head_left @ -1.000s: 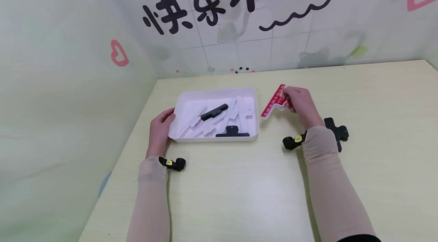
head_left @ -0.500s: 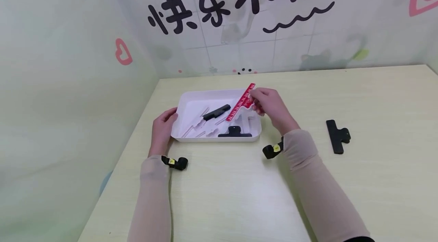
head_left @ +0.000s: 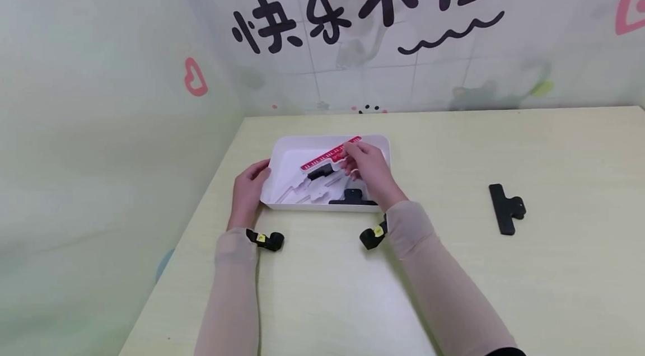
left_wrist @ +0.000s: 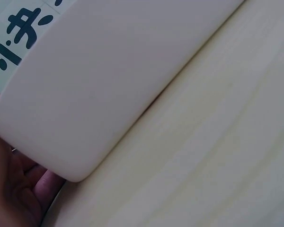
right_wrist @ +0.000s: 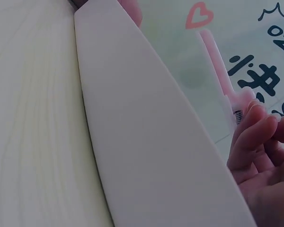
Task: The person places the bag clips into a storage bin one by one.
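In the head view, my left hand (head_left: 248, 192) grips the left side of a white tray (head_left: 322, 207). The left wrist view shows its fingers (left_wrist: 31, 177) curled at the tray's corner. Over the tray, my right hand (head_left: 372, 174) pinches a red wide-jawed clip (head_left: 325, 159) with white key-like marks along its edge. A spring shows on this clip (right_wrist: 238, 116) in the right wrist view, above the tray wall. Inside the tray lie a black clip (head_left: 320, 172), another black clip (head_left: 353, 197) at the front, and several white clips (head_left: 318, 193), partly hidden by the right hand.
One more black clip (head_left: 506, 209) lies on the pale wooden table (head_left: 322, 277), right of the tray. A printed cloth (head_left: 353, 76) hangs behind the table, and another stretch of cloth covers the left side.
My right hand has carried the red clip leftward from beside the tray to over it, and the clip has turned closer to level. My left hand keeps its hold on the tray.
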{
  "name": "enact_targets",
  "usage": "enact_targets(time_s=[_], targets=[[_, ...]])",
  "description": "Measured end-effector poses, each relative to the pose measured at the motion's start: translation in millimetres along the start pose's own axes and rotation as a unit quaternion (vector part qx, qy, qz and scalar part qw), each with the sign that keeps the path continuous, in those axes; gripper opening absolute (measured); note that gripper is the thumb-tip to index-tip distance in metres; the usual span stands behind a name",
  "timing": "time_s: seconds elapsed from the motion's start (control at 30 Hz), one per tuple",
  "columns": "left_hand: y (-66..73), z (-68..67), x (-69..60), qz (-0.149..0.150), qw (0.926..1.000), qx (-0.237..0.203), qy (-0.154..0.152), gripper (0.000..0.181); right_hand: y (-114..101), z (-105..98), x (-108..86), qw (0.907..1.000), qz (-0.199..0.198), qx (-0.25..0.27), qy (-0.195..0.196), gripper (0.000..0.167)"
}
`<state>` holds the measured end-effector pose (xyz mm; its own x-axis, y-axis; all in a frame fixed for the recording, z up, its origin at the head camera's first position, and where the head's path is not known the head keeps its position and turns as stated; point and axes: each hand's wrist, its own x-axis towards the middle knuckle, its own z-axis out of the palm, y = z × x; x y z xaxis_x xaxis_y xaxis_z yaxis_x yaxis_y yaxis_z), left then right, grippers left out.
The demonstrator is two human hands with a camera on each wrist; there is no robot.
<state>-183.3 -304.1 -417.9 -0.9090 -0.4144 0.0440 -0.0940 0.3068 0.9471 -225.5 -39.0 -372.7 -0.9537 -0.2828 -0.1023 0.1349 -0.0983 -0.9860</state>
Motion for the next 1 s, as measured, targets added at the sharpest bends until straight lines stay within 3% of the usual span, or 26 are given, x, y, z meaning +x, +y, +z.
enact_targets(time_s=[0.2, 0.4, 0.67, 1.0], targets=[[-2.1, 0.9, -1.2, 0.003, 1.0000, 0.007, -0.005, 0.032, 11.4, 3.5, 5.3, 0.9987, 0.004, 0.046, 0.024, 0.030], [-1.8, -5.3, -0.6, 0.005, 0.9999, 0.012, 0.003, 0.033, 16.5, 5.7, 7.0, 0.9991, 0.013, 0.009, 0.040, 0.028], [-0.9, -4.1, -0.4, -0.004, 0.9999, 0.016, 0.000, 0.034, 16.8, 5.6, 6.2, 0.9992, 0.025, -0.020, 0.025, 0.020], [-1.4, 0.2, 1.6, -0.003, 0.9999, 0.013, 0.000, 0.034, 16.8, 1.7, 7.4, 0.9995, 0.031, -0.007, -0.010, 0.022]])
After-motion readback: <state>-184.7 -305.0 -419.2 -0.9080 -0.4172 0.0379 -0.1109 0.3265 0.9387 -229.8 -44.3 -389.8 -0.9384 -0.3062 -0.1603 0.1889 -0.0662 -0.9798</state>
